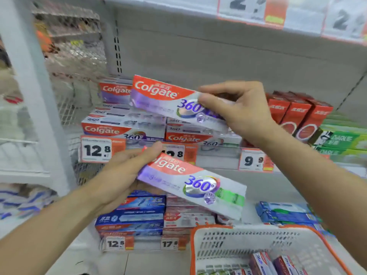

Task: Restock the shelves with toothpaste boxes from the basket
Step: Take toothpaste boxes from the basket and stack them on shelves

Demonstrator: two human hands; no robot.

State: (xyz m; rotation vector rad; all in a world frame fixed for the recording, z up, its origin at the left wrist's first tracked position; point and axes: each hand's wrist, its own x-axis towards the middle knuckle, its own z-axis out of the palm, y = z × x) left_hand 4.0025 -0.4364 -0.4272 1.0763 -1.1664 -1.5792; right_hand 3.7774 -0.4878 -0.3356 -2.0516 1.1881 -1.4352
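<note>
My right hand (236, 108) pinches the right end of a red and silver Colgate 360 box (158, 96), tilted just above the stacked Colgate boxes (123, 126) on the middle shelf. My left hand (127, 173) grips the left end of a second Colgate 360 box (196, 187) lower down, in front of the shelf's price strip (216, 155). The white basket with an orange rim (228, 247) sits at the bottom right, and several more toothpaste boxes (278, 264) lie inside it.
Red toothpaste boxes (297, 114) and green Darlie boxes (343, 139) fill the shelf's right side. Blue boxes (135, 213) and red-white boxes (186, 215) lie on the lower shelf. A white upright post (33, 96) stands at the left, with wire shelving behind it.
</note>
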